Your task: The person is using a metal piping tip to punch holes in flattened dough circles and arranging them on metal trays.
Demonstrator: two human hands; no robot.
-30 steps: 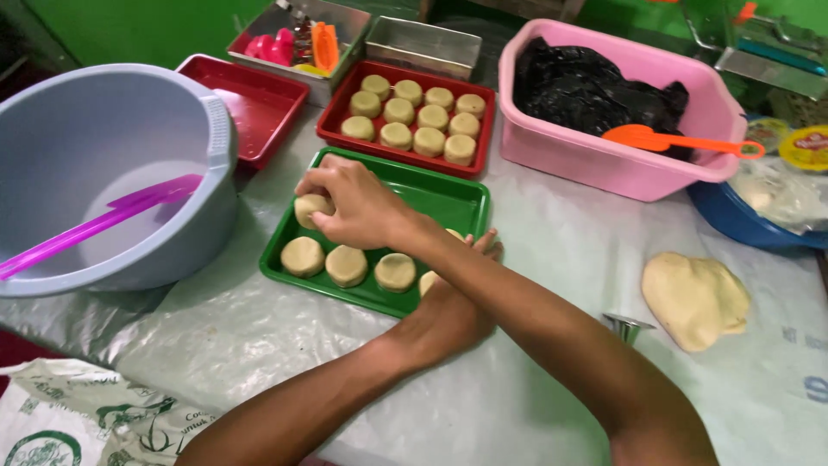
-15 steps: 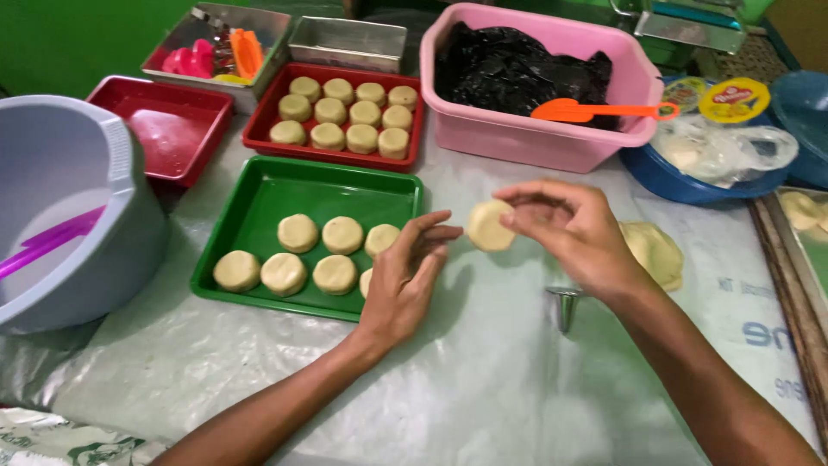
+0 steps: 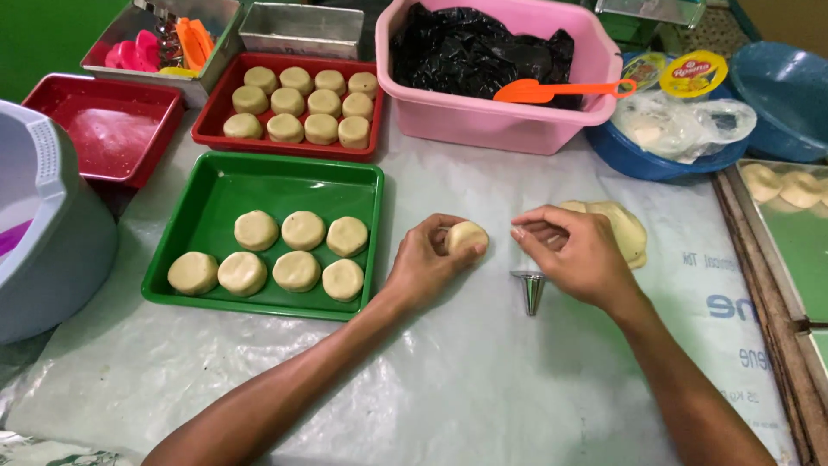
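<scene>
The left hand (image 3: 429, 263) grips a round dough ball (image 3: 467, 236) just right of the green tray (image 3: 259, 185), near the table's middle; the right hand (image 3: 576, 255) hovers beside it, fingers loosely curled, grasping nothing; a small metal cone (image 3: 530, 292) stands below it.

Open sheet near the hands; metal cone (image 3: 529, 291), green tray (image 3: 259, 185) flanking.

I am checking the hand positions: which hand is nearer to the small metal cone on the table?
The right hand is nearer; it hovers just above and right of the metal cone. The left hand is farther left, holding a dough ball.
</scene>
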